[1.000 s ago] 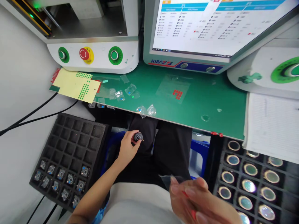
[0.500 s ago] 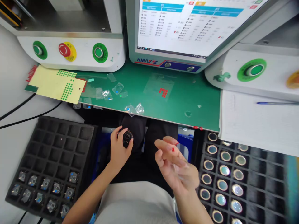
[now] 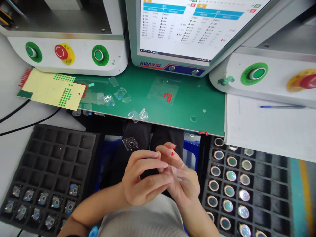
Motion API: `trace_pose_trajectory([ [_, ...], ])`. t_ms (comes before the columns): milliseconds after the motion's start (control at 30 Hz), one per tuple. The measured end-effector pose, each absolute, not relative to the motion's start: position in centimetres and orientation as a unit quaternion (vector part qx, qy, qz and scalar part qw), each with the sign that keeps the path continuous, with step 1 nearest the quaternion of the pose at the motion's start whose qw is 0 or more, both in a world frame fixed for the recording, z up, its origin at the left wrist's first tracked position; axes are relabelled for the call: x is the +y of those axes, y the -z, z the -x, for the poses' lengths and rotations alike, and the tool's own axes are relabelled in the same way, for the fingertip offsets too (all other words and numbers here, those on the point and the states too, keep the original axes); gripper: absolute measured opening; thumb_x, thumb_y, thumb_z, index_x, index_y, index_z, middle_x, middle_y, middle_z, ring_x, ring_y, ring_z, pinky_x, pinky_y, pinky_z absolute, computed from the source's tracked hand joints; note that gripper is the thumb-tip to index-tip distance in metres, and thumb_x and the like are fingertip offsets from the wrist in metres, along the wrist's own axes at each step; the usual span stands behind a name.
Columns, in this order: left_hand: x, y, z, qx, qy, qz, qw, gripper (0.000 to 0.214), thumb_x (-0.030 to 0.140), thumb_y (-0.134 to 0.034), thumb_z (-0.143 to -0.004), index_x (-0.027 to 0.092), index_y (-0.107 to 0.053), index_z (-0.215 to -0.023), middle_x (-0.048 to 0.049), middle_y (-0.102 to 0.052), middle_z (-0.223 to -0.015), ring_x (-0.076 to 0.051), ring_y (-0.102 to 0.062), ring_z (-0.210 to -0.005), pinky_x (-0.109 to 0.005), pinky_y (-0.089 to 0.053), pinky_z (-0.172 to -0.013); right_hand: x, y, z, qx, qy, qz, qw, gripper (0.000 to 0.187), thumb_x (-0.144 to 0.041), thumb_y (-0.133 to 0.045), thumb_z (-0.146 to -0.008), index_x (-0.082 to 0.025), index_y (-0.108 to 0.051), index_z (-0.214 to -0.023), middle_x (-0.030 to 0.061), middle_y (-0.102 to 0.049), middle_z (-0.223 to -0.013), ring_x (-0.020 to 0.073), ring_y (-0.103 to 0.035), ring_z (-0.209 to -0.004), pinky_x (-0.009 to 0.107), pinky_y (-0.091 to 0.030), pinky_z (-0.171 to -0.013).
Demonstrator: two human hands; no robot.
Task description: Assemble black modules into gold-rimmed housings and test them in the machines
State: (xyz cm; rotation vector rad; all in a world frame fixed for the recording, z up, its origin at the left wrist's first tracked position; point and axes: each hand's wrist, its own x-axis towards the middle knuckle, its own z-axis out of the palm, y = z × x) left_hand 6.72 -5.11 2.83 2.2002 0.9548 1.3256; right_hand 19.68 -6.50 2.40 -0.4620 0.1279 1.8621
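A factory assembly workshop can be recognised. A monitor (image 3: 170, 36) displaying a table of text is flanked on the left by one machine (image 3: 80, 61) and on the right by another machine (image 3: 274, 56), both fitted with green buttons (image 3: 99, 55) and red stop buttons (image 3: 61, 52). Below the monitor, a green work surface (image 3: 204, 95) is strewn with film scraps (image 3: 120, 93); farther below, on either side, compartment trays (image 3: 264, 179) are partly filled with small round parts (image 3: 231, 175).

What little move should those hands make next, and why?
Perhaps the left hand should pinch the clear film at the right hand: its fingertips are right beside it, and the dark round part rests on the person's thigh, needing no grip.
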Motion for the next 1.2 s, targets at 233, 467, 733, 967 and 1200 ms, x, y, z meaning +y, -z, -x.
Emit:
trace_pose_trajectory([
  [233, -4.96, -2.93, -6.92, 0.355, -0.485, -0.774, 0.201, 0.006, 0.02, -0.065, -0.094, 0.02, -0.066, -0.088, -0.0014, -0.064, -0.093, -0.017, -0.057, -0.101, -0.028, -0.057, -0.086, -6.71, -2.69, -19.46, 0.099, -0.802, 0.162, 0.566, 0.033, -0.001, -0.078, -0.068, -0.02, -0.067, -0.091, -0.0085, -0.055, -0.072, -0.0005, -0.067, -0.074, 0.002, -0.052, -0.079],
  [467, -4.93, -2.73, -6.99, 0.352, -0.489, -0.771, 0.206, 0.004, 0.02, -0.067, -0.093, 0.02, -0.067, -0.089, -0.0015, -0.064, -0.094, -0.017, -0.057, -0.101, -0.029, -0.056, -0.086, -6.66, -2.66, -19.3, 0.102, -0.8, 0.173, 0.565, 0.033, -0.001, -0.079, -0.066, -0.021, -0.068, -0.089, -0.0082, -0.055, -0.07, 0.0013, -0.068, -0.075, 0.003, -0.053, -0.076],
  [733, -4.92, -2.71, -6.98, 0.356, -0.49, -0.768, 0.21, 0.009, 0.021, -0.063, -0.095, 0.02, -0.067, -0.088, -0.0013, -0.064, -0.087, -0.016, -0.057, -0.099, -0.028, -0.057, -0.084, -6.71, -2.63, -19.3, 0.105, -0.806, 0.154, 0.562, 0.032, -0.002, -0.08, -0.067, -0.02, -0.068, -0.09, -0.0076, -0.055, -0.072, 0.0019, -0.067, -0.075, 0.005, -0.055, -0.074],
  [967, -4.49, -3.06, -7.4, 0.35, -0.479, -0.767, 0.245, 0.016, 0.02, -0.054, -0.1, 0.015, -0.062, -0.087, -0.004, -0.065, -0.087, -0.015, -0.061, -0.097, -0.028, -0.055, -0.091, -6.51, -2.46, -19.39, 0.117, -0.801, 0.174, 0.56, 0.034, 0.0, -0.082, -0.063, -0.02, -0.068, -0.088, -0.0078, -0.058, -0.072, -0.0004, -0.063, -0.065, 0.001, -0.052, -0.059],
  [1200, -4.52, -2.76, -7.66, 0.346, -0.48, -0.769, 0.241, 0.016, 0.018, -0.05, -0.101, 0.016, -0.057, -0.087, -0.0056, -0.064, -0.089, -0.017, -0.061, -0.098, -0.03, -0.055, -0.091, -6.29, -2.5, -19.73, 0.113, -0.787, 0.185, 0.578, 0.034, 0.002, -0.078, -0.063, -0.019, -0.068, -0.087, -0.0072, -0.059, -0.071, 0.0013, -0.065, -0.066, 0.004, -0.055, -0.061],
])
